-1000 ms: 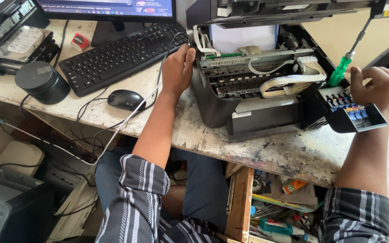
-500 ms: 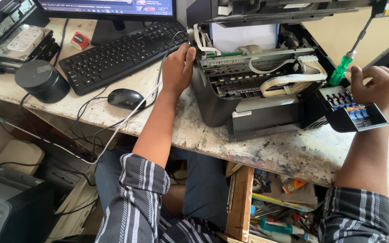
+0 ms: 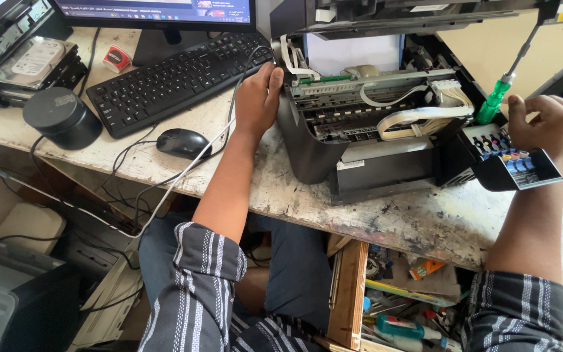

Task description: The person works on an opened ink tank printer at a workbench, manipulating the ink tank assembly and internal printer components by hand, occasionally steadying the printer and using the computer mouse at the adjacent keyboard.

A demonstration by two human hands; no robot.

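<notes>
Opened black inkjet printer (image 3: pixel 366 146) with exposed white ribbon cables sits at the surface's (image 3: pixel 425 225) right end, near the front edge. Left hand (image 3: pixel 257 98) lies flat and open against the printer's left side, gripping nothing. Right hand (image 3: pixel 550 124) is curled shut on the green-handled screwdriver (image 3: pixel 495 101), tip up, just above the black ink-tank block (image 3: pixel 513 163). Black keyboard (image 3: pixel 171 78) and black mouse (image 3: pixel 184 143) sit left.

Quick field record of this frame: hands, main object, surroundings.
left hand: resting on the left end of the printer, fingers curled over its edge
right hand: at the ink tank unit, beside the green-handled screwdriver
printer: black, cover raised, white ribbon cables exposed
desk: stained worktop
nearby: keyboard, mouse, hard drive
below: open drawer of tools
</notes>
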